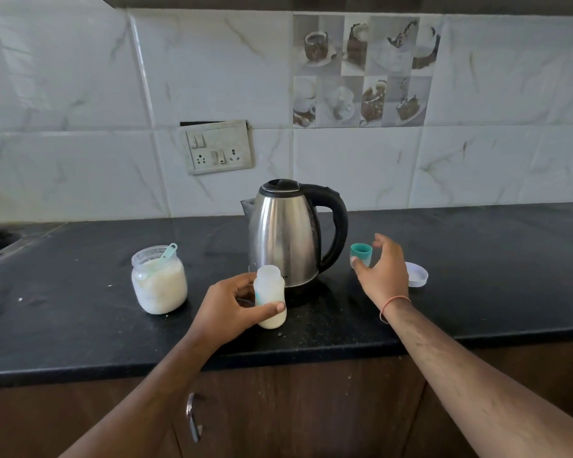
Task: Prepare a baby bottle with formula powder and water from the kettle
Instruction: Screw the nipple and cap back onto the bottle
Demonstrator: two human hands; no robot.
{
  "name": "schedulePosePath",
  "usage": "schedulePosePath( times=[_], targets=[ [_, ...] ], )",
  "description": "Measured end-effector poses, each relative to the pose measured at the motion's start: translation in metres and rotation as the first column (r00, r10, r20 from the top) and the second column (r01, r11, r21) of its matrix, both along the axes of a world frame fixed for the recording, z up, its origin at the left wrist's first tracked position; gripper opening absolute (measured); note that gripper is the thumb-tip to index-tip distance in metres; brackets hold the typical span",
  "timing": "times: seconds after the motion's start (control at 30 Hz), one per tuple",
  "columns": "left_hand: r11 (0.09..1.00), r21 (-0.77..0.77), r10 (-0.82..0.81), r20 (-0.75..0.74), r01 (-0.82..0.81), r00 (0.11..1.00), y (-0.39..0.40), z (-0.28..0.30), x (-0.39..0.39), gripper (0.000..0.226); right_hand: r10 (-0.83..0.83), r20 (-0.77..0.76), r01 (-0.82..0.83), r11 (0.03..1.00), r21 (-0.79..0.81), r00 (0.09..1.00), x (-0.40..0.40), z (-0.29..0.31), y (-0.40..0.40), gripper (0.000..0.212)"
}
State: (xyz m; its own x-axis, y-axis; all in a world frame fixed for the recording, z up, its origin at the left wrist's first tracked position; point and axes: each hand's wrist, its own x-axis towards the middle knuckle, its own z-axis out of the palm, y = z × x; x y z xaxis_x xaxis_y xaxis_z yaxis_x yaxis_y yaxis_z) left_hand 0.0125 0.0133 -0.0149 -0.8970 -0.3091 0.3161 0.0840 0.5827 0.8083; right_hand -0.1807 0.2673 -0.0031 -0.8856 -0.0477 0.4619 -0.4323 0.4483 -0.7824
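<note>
Marble-look wall tiles rise behind a black stone counter, with a switch and socket plate on the wall above the kettle. That steel kettle, lid down and black handle turned to the right, is the landmark. Left of it stands an open glass jar of formula powder with a pale green scoop resting inside. Directly in front of the kettle stands the baby bottle, uncapped, with a shallow layer of white at its base. Right of the kettle sits the teal bottle cap, and further right a white jar lid lies flat.

Judging by the white layer, the powder seems to be in already; whether water has been added I cannot tell. The right hand appears to be going for the cap, so the next move calls for a pinch on it and a carry over to the bottle's mouth.

The left hand wraps the bottle, thumb across its front, steadying it upright on the counter. The right hand is spread, thumb and fingers either side of the cap, nothing gripped yet.
</note>
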Motion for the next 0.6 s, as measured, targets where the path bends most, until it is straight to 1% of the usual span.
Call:
schedulePosePath(
  times=[0.1,0.23,0.37,0.43,0.5,0.6],
  targets=[
    [1.000,0.009,-0.006,0.001,0.006,1.000,0.012,-0.001,-0.003,0.091,-0.035,0.063,0.033,0.999,0.039,0.997,-0.006,0.001,-0.002,0.078],
    [1.000,-0.002,-0.012,0.028,0.013,1.000,0.020,0.000,-0.006,0.093,-0.049,0.128,0.042,0.998,0.051,0.991,-0.017,0.000,-0.004,0.083],
    [1.000,-0.022,-0.020,0.081,0.022,0.997,0.017,0.003,-0.009,0.100,-0.045,0.142,0.034,0.996,0.077,0.989,-0.021,0.000,-0.005,0.078],
    [0.999,-0.040,-0.019,0.104,0.023,0.994,0.016,0.003,-0.012,0.099,-0.047,0.136,0.036,0.996,0.084,0.990,-0.022,0.000,-0.005,0.076],
    [0.998,-0.051,-0.015,0.122,0.021,0.992,0.015,0.003,-0.014,0.097,-0.044,0.128,0.036,0.997,0.070,0.991,-0.020,-0.001,-0.005,0.074],
    [0.999,-0.032,-0.027,0.132,0.031,0.991,0.013,0.003,-0.015,0.104,-0.030,0.123,0.028,1.000,0.012,0.992,-0.017,-0.003,-0.003,0.073]
  ],
)
